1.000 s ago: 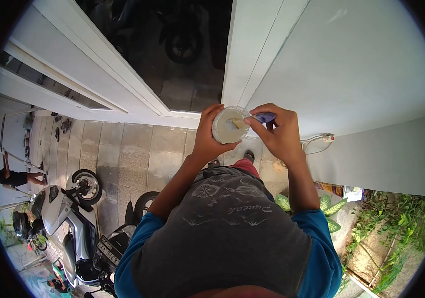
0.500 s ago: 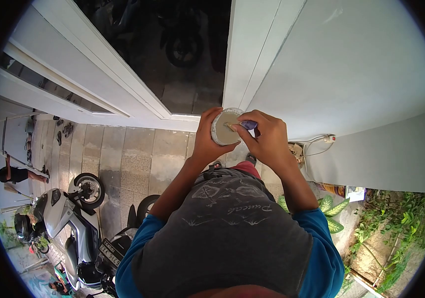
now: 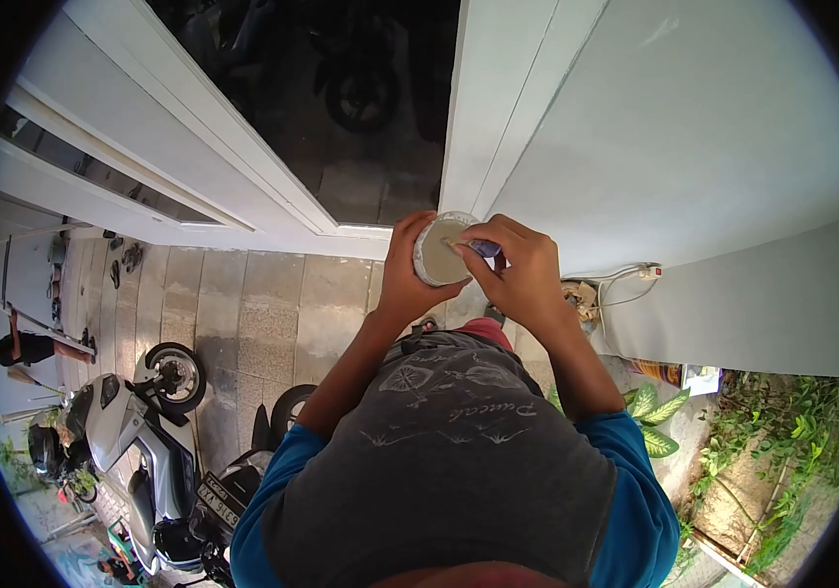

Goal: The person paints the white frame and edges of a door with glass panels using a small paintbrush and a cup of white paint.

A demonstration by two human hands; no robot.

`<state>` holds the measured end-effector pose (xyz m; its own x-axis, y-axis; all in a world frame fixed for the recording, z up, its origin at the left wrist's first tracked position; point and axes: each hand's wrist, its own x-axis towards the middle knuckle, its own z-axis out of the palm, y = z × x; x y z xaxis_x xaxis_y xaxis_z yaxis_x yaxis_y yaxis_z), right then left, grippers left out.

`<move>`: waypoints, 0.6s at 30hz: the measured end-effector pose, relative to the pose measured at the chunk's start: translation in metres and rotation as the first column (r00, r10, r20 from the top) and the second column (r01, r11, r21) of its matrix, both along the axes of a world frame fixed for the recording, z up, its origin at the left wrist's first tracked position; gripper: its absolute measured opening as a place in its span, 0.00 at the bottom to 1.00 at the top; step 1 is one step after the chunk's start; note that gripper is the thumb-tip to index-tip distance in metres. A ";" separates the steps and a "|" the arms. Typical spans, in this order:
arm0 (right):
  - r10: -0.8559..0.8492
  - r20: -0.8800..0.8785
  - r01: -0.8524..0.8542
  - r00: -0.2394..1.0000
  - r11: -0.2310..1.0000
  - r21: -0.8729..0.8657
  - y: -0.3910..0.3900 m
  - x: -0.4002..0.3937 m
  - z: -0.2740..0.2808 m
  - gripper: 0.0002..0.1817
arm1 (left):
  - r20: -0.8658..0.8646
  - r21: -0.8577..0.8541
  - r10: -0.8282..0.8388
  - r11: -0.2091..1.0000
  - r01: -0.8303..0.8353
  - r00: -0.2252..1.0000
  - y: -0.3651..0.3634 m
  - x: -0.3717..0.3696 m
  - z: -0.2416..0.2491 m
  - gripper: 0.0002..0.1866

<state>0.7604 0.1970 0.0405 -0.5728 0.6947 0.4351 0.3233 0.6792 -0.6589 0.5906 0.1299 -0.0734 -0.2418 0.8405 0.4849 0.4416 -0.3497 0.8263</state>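
My left hand is wrapped around the side of a small round tub with a whitish, smeared rim. Greyish-beige paint-like liquid lies inside it. Between the thumb and fingers of my right hand is a paintbrush with a purple-blue handle, partly hidden by the fingers. Its pale tip reaches over the rim and meets the liquid. Both hands are in front of my chest, close to the white door frame.
Ahead stand a white frame with dark glass and a pale wall. A cable and socket hang at right, above plants. Motorcycles are parked at left on the tiles; a person stands beyond.
My right hand has moved slightly left with the brush, over the tub. The left hand keeps its hold on the tub, nearly in the same place.
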 end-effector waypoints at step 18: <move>0.032 -0.076 -0.043 0.997 0.988 -0.149 0.002 -0.004 -0.002 0.08 | -0.038 0.019 0.019 1.000 -0.019 0.999 -0.001 -0.005 -0.002 0.51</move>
